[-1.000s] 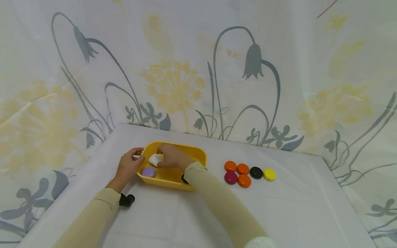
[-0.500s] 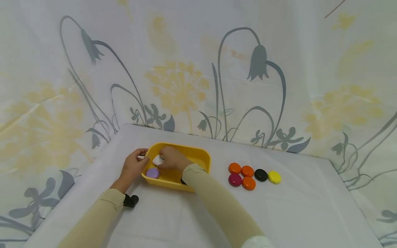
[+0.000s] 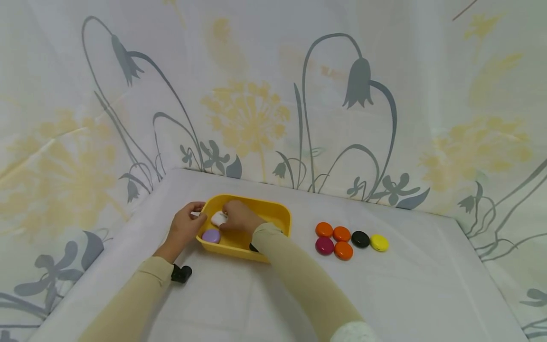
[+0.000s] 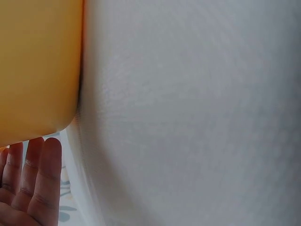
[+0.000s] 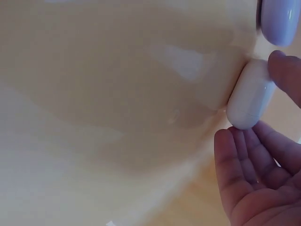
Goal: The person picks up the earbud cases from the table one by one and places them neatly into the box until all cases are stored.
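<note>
Pinching white piece, right hand curls; left hand touches tray.

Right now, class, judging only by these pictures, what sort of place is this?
Probably a screened-off tabletop work area: a white-covered table, a flower-patterned backdrop rising directly behind it, and a yellow tray with glossy coloured discs nearby.

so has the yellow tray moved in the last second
No, the yellow tray sits in the same place against the flower-print backdrop in the head view.
</note>
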Available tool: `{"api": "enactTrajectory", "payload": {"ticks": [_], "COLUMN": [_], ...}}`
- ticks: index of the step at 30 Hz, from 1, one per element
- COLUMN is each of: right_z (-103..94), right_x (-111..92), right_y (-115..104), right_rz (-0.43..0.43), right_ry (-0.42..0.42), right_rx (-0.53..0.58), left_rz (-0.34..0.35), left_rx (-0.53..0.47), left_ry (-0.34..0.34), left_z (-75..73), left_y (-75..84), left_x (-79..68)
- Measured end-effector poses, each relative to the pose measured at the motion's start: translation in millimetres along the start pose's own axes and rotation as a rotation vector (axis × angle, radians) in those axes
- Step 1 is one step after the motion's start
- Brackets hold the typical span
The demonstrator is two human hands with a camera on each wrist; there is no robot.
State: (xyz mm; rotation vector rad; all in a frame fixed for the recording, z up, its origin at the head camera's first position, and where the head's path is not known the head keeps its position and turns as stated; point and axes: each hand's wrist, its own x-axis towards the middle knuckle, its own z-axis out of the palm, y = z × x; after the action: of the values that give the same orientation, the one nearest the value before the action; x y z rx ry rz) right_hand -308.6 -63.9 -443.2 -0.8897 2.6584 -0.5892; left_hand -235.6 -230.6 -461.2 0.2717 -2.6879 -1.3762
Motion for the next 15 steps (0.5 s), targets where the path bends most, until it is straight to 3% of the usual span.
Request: {"api": "enactTrajectory", "payload": {"ticks": [15], "right_z": [-3.2], "right_x": [0.4], "right_y": [1.6], "right_rz": [-0.029], "right_ry": [0.007], "right_rx": [-0.006], "left_rz": [0.002], "left_rx": [0.006], "left_ry": [0.0], "left_z": [1.4], "left_y": [-0.3], "left_x": [1.1]}}
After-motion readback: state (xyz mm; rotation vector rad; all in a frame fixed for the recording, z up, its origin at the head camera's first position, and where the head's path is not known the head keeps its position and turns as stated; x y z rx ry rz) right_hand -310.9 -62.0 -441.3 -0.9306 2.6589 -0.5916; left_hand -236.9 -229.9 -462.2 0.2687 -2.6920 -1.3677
